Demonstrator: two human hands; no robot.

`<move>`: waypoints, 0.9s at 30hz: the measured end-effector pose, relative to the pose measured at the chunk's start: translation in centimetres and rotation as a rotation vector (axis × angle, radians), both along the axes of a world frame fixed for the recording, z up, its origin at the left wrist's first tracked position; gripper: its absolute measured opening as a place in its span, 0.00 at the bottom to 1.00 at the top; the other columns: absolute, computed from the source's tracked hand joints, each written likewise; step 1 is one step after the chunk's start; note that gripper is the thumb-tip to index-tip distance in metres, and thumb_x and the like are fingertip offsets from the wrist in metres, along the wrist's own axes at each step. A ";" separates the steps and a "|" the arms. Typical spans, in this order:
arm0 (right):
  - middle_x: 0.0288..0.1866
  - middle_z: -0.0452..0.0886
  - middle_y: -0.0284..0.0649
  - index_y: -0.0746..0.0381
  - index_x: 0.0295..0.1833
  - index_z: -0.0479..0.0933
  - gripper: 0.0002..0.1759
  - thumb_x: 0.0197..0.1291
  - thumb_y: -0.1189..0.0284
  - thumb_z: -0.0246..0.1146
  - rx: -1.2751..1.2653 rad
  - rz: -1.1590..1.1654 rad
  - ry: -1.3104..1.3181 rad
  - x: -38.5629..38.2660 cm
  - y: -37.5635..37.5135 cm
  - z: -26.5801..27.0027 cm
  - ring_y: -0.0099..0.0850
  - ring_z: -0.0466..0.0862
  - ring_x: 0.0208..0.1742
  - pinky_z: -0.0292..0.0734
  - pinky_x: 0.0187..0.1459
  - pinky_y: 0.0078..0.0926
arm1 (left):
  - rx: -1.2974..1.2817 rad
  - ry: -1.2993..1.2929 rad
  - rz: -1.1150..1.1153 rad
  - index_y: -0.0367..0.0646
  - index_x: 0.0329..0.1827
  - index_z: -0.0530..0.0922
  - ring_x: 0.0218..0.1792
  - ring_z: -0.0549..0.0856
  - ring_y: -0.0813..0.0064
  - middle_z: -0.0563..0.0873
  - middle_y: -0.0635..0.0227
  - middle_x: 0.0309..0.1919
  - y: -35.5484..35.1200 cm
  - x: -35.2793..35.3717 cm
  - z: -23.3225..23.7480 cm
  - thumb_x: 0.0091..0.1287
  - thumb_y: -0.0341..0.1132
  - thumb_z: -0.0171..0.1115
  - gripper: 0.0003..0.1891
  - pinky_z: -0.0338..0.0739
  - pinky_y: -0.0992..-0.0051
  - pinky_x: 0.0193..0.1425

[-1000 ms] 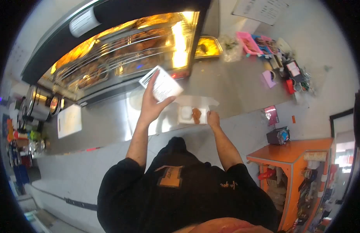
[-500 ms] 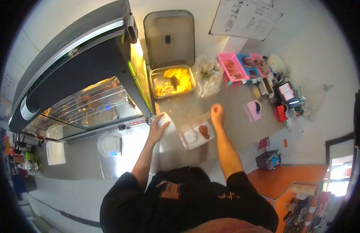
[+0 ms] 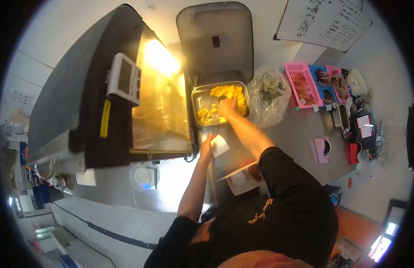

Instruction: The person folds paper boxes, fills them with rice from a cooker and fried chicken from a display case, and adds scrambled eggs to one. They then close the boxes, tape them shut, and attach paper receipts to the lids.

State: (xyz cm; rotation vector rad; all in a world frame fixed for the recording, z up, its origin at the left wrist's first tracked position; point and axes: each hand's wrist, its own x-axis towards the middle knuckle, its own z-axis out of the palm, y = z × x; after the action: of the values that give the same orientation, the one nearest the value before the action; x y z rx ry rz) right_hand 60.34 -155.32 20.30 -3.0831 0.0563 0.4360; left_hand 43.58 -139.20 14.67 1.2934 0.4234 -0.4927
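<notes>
My left hand [image 3: 208, 146] is closed on the near edge of a small white paper container [image 3: 219, 145], just in front of a metal tray [image 3: 195, 108]. Inside that tray lies yellow, lumpy food [image 3: 208, 116] resembling scrambled egg. My right hand [image 3: 229, 106] reaches into the tray, fingers curled at a dark object [image 3: 222, 98] among the food; I cannot tell what it is. Nearer my body sits a white takeaway box [image 3: 238, 184] with its flap raised, holding a brown fried piece [image 3: 255, 171] partly covered by my right sleeve.
A lit display warmer [image 3: 162, 111] stands left of the tray, a timer [image 3: 125, 79] on its side. Behind the tray a dark lid [image 3: 216, 58] leans on the wall. To the right are a clear plastic bag [image 3: 270, 96], a pink basket [image 3: 302, 87] and a tape dispenser [image 3: 322, 150].
My right hand has moved from beside the takeaway box into the tray of yellow food. My left hand now holds the white container closer to the tray. The view has shifted left.
</notes>
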 end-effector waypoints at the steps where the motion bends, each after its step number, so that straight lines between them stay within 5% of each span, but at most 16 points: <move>1: 0.48 0.88 0.42 0.53 0.43 0.88 0.11 0.59 0.65 0.63 0.027 -0.011 0.025 0.4 -0.2 0.2 0.40 0.83 0.58 0.65 0.59 0.44 | -0.046 0.041 0.010 0.37 0.61 0.78 0.51 0.84 0.68 0.85 0.59 0.53 -0.4 0.9 -0.4 0.75 0.58 0.49 0.31 0.78 0.68 0.54; 6: 0.41 0.88 0.48 0.58 0.41 0.85 0.11 0.62 0.71 0.57 0.209 -0.001 -0.114 1.5 -6.6 0.7 0.45 0.89 0.43 0.83 0.41 0.46 | -0.137 0.167 0.146 0.34 0.55 0.80 0.40 0.87 0.67 0.86 0.58 0.43 -3.2 5.3 -1.3 0.75 0.61 0.45 0.33 0.82 0.67 0.42; 9: 0.36 0.88 0.48 0.61 0.39 0.84 0.12 0.63 0.72 0.55 0.018 0.115 -0.317 0.5 -9.2 2.8 0.45 0.89 0.39 0.84 0.39 0.44 | 0.116 0.149 0.179 0.33 0.49 0.81 0.31 0.85 0.68 0.86 0.60 0.35 -4.3 6.8 -3.1 0.76 0.57 0.49 0.30 0.79 0.68 0.32; 12: 0.32 0.87 0.47 0.63 0.39 0.83 0.11 0.61 0.73 0.55 -0.048 0.316 -0.262 0.9 -9.1 0.0 0.45 0.89 0.35 0.84 0.37 0.42 | 0.065 0.029 0.229 0.30 0.42 0.82 0.31 0.83 0.71 0.86 0.61 0.33 -4.8 6.7 -2.9 0.78 0.48 0.49 0.25 0.76 0.71 0.36; 17: 0.33 0.87 0.49 0.62 0.30 0.85 0.07 0.52 0.74 0.62 0.005 0.611 -0.149 1.4 -7.4 -0.2 0.45 0.89 0.38 0.83 0.37 0.41 | 0.086 0.028 0.210 0.32 0.41 0.82 0.27 0.82 0.72 0.85 0.62 0.29 -4.5 6.8 -3.6 0.77 0.50 0.51 0.26 0.75 0.71 0.30; 27: 0.36 0.87 0.50 0.63 0.33 0.85 0.09 0.54 0.72 0.61 0.037 0.635 0.024 1.4 -6.3 0.3 0.46 0.88 0.39 0.83 0.38 0.42 | 0.163 -0.014 0.076 0.33 0.36 0.80 0.25 0.81 0.74 0.83 0.65 0.26 -3.5 7.5 -5.6 0.77 0.51 0.51 0.26 0.74 0.70 0.27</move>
State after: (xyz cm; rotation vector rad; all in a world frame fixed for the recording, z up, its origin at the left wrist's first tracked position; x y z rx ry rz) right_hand 61.73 -161.59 20.58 -2.9897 -0.9321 0.4728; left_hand 51.11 -142.68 9.03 1.4314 0.5081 -0.3910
